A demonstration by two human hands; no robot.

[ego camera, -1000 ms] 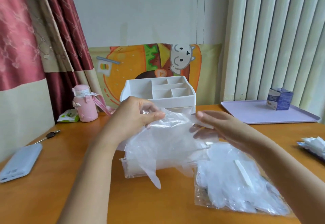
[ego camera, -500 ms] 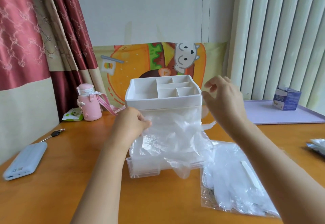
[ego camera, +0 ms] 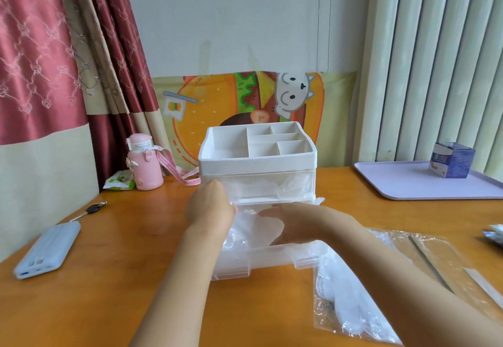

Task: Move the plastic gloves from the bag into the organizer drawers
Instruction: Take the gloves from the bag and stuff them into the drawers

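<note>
A white plastic organizer (ego camera: 258, 163) with a divided top tray stands mid-surface, its clear lower drawer (ego camera: 261, 261) pulled out toward the near side. Thin clear plastic gloves (ego camera: 245, 233) lie crumpled in that drawer. The right hand (ego camera: 285, 224) lies flat on them, fingers straight. The left hand (ego camera: 209, 208) reaches into the drawer's far left corner, its fingers hidden, so I cannot tell its grip. A clear plastic bag (ego camera: 367, 308) holding more gloves lies near right on the orange wooden surface (ego camera: 109, 278).

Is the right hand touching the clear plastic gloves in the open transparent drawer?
Touching. Head view: right hand lies flat on the clear plastic gloves in the transparent drawer.
</note>
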